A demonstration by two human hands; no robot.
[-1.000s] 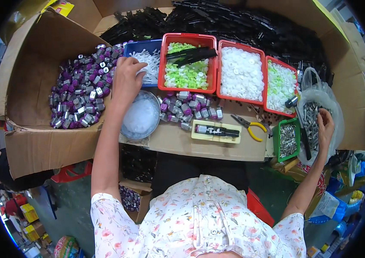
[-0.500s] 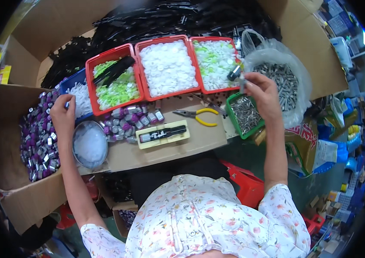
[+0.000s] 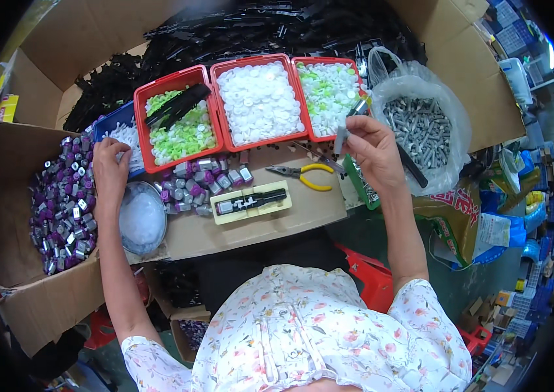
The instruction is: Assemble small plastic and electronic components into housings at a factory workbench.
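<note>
The left hand point(image 3: 110, 171) rested palm down at the edge of the blue tray point(image 3: 120, 134) of small white parts, fingers curled loosely; whether it gripped anything could not be determined. The right hand point(image 3: 374, 149) was raised above the green tray point(image 3: 363, 186), fingers pinched shut on a grey bolt point(image 3: 342, 134). Just beside it stood the clear bag of bolts point(image 3: 421, 130). Yellow-handled pliers point(image 3: 304, 172) lay on the cardboard bench point(image 3: 257, 228).

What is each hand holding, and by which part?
The right hand pinches a small grey metal part by its lower end. The left hand rests at the blue tray; any hold there cannot be told.
</note>
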